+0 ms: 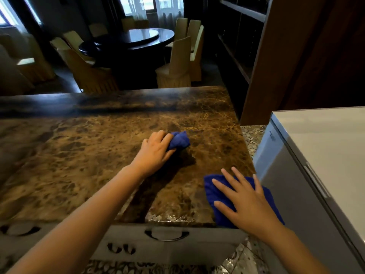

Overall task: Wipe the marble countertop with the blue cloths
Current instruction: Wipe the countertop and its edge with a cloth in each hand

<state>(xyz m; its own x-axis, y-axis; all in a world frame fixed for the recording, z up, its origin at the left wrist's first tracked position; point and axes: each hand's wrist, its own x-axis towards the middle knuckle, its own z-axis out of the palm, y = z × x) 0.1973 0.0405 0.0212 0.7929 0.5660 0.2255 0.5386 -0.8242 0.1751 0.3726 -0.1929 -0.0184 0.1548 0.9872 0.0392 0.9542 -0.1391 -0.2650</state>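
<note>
The brown marble countertop (88, 151) fills the middle of the head view. My left hand (155, 151) grips a bunched blue cloth (179, 140) and presses it on the marble near the centre right. My right hand (246, 200) lies flat with fingers spread on a second blue cloth (212, 191), which is spread out at the counter's near right corner and hangs a little over the edge. The cloth under my right palm is mostly hidden.
A white chest freezer (316, 155) stands close on the right, with a narrow gap to the counter. Drawers with handles (166, 235) sit below the counter's front edge. Beyond the far edge are a round dining table (134, 39) and several covered chairs.
</note>
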